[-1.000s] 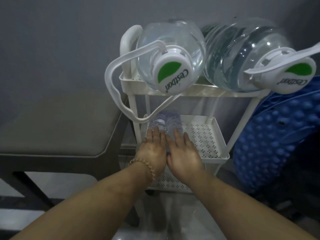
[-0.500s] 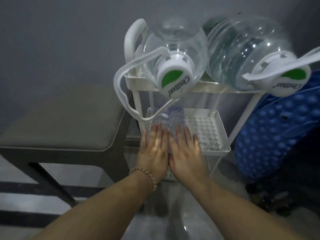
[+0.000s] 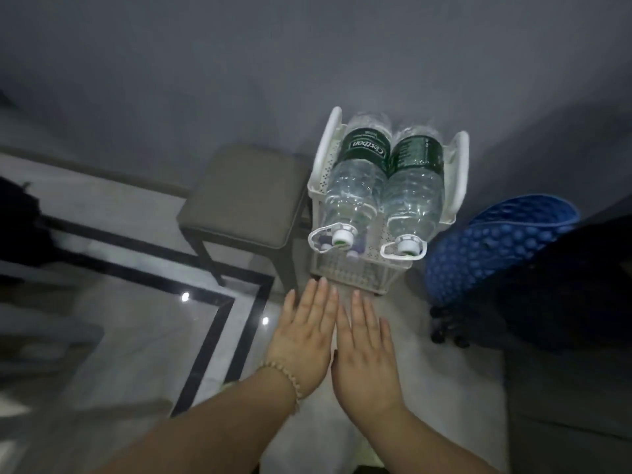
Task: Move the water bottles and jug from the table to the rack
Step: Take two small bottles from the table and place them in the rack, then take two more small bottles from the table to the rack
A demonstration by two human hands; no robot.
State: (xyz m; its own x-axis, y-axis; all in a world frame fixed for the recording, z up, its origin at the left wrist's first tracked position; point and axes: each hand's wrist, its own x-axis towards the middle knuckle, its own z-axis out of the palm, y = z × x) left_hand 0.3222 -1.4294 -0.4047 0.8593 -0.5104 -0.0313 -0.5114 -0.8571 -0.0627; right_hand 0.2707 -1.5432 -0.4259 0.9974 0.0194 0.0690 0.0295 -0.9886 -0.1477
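Two big clear water jugs lie side by side on the top shelf of a white perforated rack (image 3: 359, 271), caps toward me. The left jug (image 3: 355, 189) and the right jug (image 3: 415, 193) both carry dark green labels and white carry handles. Small bottles (image 3: 355, 246) peek out on the shelf beneath, mostly hidden by the jugs. My left hand (image 3: 304, 333), with a bead bracelet at the wrist, and my right hand (image 3: 367, 350) hover flat and side by side in front of the rack, fingers extended, touching nothing.
A grey cushioned stool (image 3: 246, 196) on dark legs stands just left of the rack. A blue bumpy object (image 3: 496, 241) leans at the right, with dark shapes behind it. The floor is pale tile with black border stripes (image 3: 219, 323). A grey wall rises behind.
My view has pulled back and risen, so the rack now looks small and seen from above. Both hands have left the lower shelf and the small bottle there, and now hover empty.
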